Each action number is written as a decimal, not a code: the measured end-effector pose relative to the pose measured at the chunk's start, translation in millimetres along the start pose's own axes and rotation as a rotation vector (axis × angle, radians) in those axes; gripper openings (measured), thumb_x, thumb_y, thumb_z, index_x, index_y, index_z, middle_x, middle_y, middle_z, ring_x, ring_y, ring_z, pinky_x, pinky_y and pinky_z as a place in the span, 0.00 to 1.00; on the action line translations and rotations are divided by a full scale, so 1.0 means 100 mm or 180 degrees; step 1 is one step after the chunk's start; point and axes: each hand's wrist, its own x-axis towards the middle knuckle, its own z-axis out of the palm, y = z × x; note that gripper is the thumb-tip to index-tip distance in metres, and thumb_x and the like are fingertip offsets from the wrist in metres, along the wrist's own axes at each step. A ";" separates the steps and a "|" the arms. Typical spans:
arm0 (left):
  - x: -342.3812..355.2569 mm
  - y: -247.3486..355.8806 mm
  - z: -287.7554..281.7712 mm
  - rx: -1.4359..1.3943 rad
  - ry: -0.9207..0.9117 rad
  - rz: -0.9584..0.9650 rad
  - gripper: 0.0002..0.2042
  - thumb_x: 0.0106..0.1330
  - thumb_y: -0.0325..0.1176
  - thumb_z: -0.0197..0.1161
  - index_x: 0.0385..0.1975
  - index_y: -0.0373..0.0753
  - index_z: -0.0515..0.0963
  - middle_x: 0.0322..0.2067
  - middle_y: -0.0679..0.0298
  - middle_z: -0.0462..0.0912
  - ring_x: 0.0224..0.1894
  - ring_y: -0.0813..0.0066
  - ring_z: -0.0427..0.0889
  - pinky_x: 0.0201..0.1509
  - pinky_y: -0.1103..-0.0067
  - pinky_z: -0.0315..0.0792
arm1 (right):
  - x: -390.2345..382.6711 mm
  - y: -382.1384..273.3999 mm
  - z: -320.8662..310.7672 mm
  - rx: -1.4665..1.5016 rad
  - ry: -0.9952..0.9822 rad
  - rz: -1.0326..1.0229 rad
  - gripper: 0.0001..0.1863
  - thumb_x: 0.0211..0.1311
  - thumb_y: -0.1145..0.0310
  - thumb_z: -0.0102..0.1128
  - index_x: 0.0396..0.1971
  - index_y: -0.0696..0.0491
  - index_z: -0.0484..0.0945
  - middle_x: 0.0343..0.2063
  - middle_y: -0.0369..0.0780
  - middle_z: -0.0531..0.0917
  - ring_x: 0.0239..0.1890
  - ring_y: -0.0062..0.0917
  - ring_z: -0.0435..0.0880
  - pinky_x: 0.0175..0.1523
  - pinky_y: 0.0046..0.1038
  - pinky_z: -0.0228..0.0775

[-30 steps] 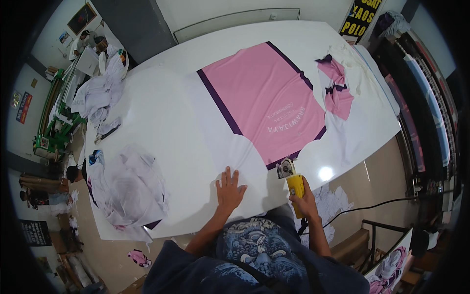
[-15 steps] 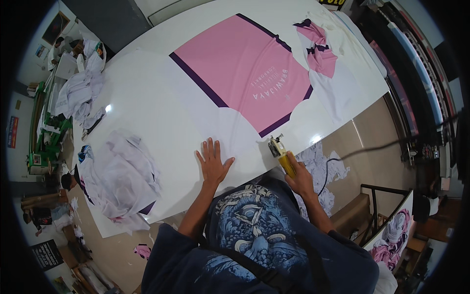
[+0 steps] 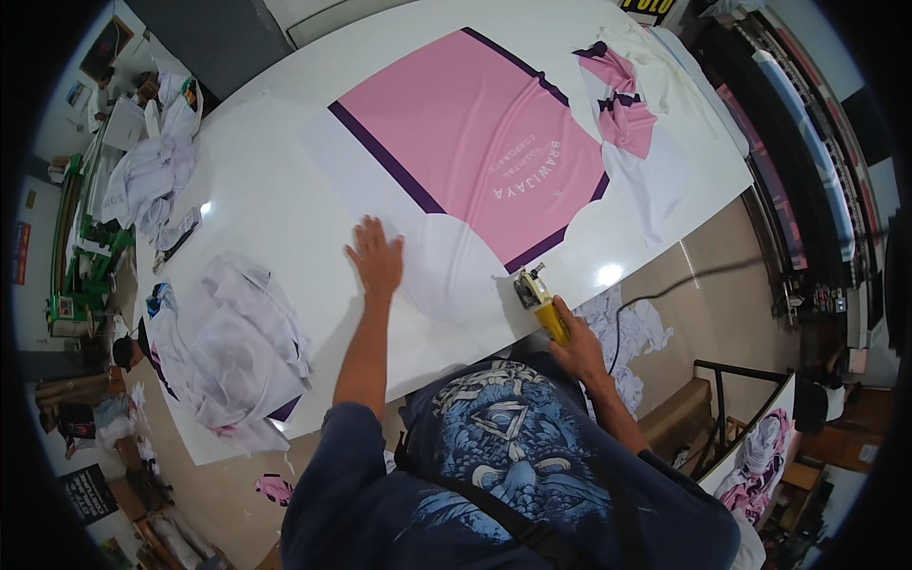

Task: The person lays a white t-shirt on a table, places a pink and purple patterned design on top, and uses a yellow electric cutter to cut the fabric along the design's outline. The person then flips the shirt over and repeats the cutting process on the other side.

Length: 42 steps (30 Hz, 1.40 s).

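Note:
A pink fabric panel (image 3: 456, 123) with dark purple edge bands and pale printing lies spread on the white table (image 3: 256, 180). Thin white fabric (image 3: 442, 261) borders it on the near-left side. My left hand (image 3: 378, 261) rests palm down on the left part of this white fabric, fingers stretched, holding nothing. My right hand (image 3: 576, 344) grips a yellow-handled electric cloth cutter (image 3: 548, 313). Its metal head is at the table's near edge, just short of the panel's lowest purple corner. A dark cord (image 3: 655, 302) trails away to the right.
Crumpled white cloth (image 3: 233, 347) lies at the table's left end. Pink and white pieces (image 3: 622, 114) sit at the far right. White scraps (image 3: 627, 332) cover floor beside the right edge. Fabric rolls (image 3: 774, 142) stand along the right. People (image 3: 90, 418) are at the far left.
My left hand has slid left and away from me over the white fabric. The cutter in my right hand has shifted slightly left and toward me.

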 end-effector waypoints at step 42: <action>-1.29 0.93 -0.50 -0.0734 -0.0625 0.1589 0.27 0.77 0.54 0.58 0.73 0.58 0.73 0.80 0.61 0.61 0.82 0.52 0.55 0.80 0.37 0.47 | 0.50 -0.34 0.10 -0.0160 -0.0064 -0.0091 0.49 0.59 0.67 0.67 0.81 0.31 0.58 0.50 0.53 0.82 0.48 0.53 0.86 0.53 0.48 0.81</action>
